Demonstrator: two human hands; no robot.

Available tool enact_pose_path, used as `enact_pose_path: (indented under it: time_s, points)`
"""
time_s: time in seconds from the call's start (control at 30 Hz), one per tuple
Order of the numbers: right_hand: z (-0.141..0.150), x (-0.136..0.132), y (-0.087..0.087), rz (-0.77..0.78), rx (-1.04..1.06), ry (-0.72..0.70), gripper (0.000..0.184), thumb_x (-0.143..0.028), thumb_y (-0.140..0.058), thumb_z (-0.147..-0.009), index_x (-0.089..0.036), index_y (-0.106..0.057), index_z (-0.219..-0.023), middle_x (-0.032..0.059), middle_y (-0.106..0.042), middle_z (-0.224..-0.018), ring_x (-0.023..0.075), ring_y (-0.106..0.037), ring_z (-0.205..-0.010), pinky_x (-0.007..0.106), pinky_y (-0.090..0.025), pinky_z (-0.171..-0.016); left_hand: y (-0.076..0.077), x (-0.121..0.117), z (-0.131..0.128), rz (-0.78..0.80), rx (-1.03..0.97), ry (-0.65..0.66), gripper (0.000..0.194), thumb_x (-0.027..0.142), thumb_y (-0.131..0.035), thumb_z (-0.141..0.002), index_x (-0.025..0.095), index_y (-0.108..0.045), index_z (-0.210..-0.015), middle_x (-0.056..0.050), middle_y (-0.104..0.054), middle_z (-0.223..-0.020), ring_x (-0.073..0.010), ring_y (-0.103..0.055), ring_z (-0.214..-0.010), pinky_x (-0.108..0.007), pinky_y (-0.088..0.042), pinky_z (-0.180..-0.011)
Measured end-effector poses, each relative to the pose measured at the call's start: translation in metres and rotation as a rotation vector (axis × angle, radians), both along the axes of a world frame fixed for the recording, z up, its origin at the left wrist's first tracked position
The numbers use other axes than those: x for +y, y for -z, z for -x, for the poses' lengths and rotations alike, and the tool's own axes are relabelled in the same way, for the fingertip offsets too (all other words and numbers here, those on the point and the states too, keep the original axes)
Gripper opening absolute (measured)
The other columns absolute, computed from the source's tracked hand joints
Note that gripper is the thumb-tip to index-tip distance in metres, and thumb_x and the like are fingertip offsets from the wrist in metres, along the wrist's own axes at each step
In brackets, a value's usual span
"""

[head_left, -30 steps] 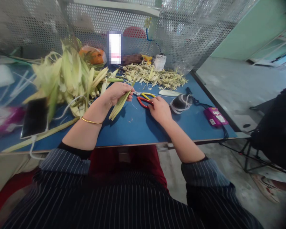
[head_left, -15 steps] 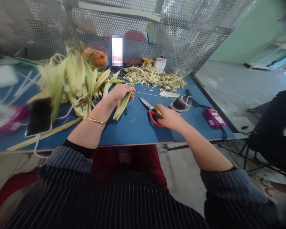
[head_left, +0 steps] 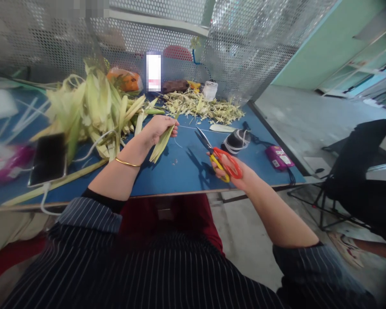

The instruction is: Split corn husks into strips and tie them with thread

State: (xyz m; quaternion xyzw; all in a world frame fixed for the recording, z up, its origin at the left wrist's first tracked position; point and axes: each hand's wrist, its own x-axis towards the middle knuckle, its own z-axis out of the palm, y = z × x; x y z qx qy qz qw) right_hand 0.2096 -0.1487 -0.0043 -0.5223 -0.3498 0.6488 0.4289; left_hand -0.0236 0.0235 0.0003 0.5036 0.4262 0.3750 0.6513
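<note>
My left hand (head_left: 163,128) pinches a folded pale-green corn husk (head_left: 161,146) whose loose end hangs down toward the table. A thin white string (head_left: 193,128) runs right from near those fingers. In my right hand (head_left: 236,171) are scissors (head_left: 221,159) with one red and one yellow handle, lifted over the blue table (head_left: 167,180). Their blades point up and to the left, slightly parted. Beyond them lie a single flat husk (head_left: 221,128) and a dark bundle wound with white cord (head_left: 235,141).
A big heap of corn husks (head_left: 96,103) fills the left, with a phone (head_left: 49,159) on a white cable before it. Husk scraps (head_left: 206,107) lie at the back under a perforated metal screen (head_left: 173,25). A purple packet (head_left: 279,157) sits near the right edge.
My right hand has raised the scissors off the table and turned them, so the handles now show in the hand. My left hand keeps its hold on the corn husk. The view has shifted slightly.
</note>
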Motion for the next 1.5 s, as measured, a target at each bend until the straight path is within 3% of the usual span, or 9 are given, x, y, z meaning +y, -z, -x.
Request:
enact_pose_path:
  time_s: [0.37,0.6,0.73,0.8,0.9,0.97,1.17,1.33,1.5]
  points:
    - [0.009,0.039,0.018,-0.148,-0.306,0.224,0.042,-0.051,-0.08,-0.067,-0.018,-0.064,-0.088,-0.005,-0.053,-0.063,0.0072,-0.043,-0.041,0.025,-0.039,-0.042,-0.001,0.001,0.001,-0.008,0.0,0.024,0.019,0.01,-0.06,-0.09,0.012,-0.063,-0.071,-0.002,-0.061,-0.059,-0.0088,-0.058,-0.05,-0.024,-0.054,-0.058]
    - [0.009,0.073,0.017,-0.255,-1.538,0.002,0.056,-0.039,-0.064,-0.086,-0.008,-0.055,-0.133,0.0204,-0.072,-0.109,0.0323,-0.069,-0.1,0.04,-0.051,-0.084,-0.006,0.001,0.004,0.007,-0.033,0.057,0.019,0.01,-0.058,-0.092,0.01,-0.063,-0.074,-0.002,-0.061,-0.059,-0.0091,-0.058,-0.05,-0.026,-0.054,-0.059]
    - [0.03,0.092,-0.012,-0.223,-1.832,-0.256,0.035,-0.034,-0.055,-0.092,-0.006,-0.072,-0.103,0.0261,-0.073,-0.101,0.0394,-0.069,-0.098,0.044,-0.05,-0.079,-0.011,-0.003,0.004,0.029,-0.06,0.113,0.022,0.01,-0.056,-0.093,0.01,-0.063,-0.073,-0.002,-0.06,-0.06,-0.0089,-0.057,-0.049,-0.027,-0.054,-0.059]
    - [0.04,0.106,-0.026,-0.386,-1.735,-0.243,0.032,-0.034,-0.054,-0.092,-0.01,-0.076,-0.094,0.0228,-0.073,-0.101,0.0362,-0.069,-0.098,0.043,-0.049,-0.081,-0.014,-0.005,0.004,0.015,-0.09,0.121,0.023,0.011,-0.056,-0.094,0.01,-0.063,-0.073,-0.002,-0.06,-0.062,-0.0089,-0.057,-0.05,-0.027,-0.054,-0.059]
    - [0.054,0.13,-0.03,-0.689,-1.133,-0.263,0.026,-0.037,-0.061,-0.088,-0.018,-0.077,-0.096,0.0085,-0.076,-0.097,0.0225,-0.067,-0.09,0.034,-0.048,-0.08,-0.017,-0.005,0.005,-0.022,-0.13,0.094,0.022,0.011,-0.056,-0.094,0.01,-0.064,-0.074,-0.001,-0.06,-0.064,-0.0074,-0.057,-0.049,-0.025,-0.053,-0.059]
    - [0.06,0.144,-0.02,-0.679,-0.792,-0.223,0.024,-0.038,-0.07,-0.079,-0.017,-0.076,-0.085,0.0026,-0.073,-0.078,0.0166,-0.062,-0.072,0.03,-0.046,-0.071,-0.017,-0.005,0.006,-0.029,-0.143,0.073,0.021,0.01,-0.056,-0.094,0.01,-0.065,-0.075,-0.001,-0.06,-0.064,-0.0065,-0.057,-0.049,-0.023,-0.052,-0.058]
    - [0.062,0.154,0.012,-0.698,-0.388,-0.059,0.019,-0.037,-0.071,-0.074,-0.019,-0.067,-0.071,-0.0012,-0.067,-0.064,0.0138,-0.061,-0.064,0.029,-0.047,-0.068,-0.011,-0.001,0.004,0.023,-0.1,0.055,0.021,0.011,-0.059,-0.092,0.011,-0.064,-0.072,0.0,-0.061,-0.063,-0.0069,-0.057,-0.047,-0.023,-0.051,-0.056]
    - [0.054,0.152,0.004,-0.625,-0.168,0.156,0.013,-0.03,-0.071,-0.074,-0.019,-0.065,-0.069,-0.0008,-0.067,-0.069,0.0118,-0.064,-0.061,0.025,-0.05,-0.062,-0.008,-0.004,-0.002,0.02,-0.141,-0.002,0.016,0.011,-0.059,-0.092,0.01,-0.066,-0.077,0.0,-0.06,-0.065,-0.0069,-0.058,-0.049,-0.023,-0.053,-0.057]
    - [0.051,0.155,-0.004,-0.399,0.309,0.269,0.018,-0.028,-0.07,-0.075,-0.019,-0.054,-0.071,0.0004,-0.07,-0.081,0.007,-0.058,-0.054,0.022,-0.049,-0.054,-0.009,-0.012,-0.007,-0.038,-0.068,-0.001,0.016,0.015,-0.062,-0.091,0.011,-0.066,-0.076,0.001,-0.06,-0.063,-0.0065,-0.058,-0.048,-0.021,-0.051,-0.056]
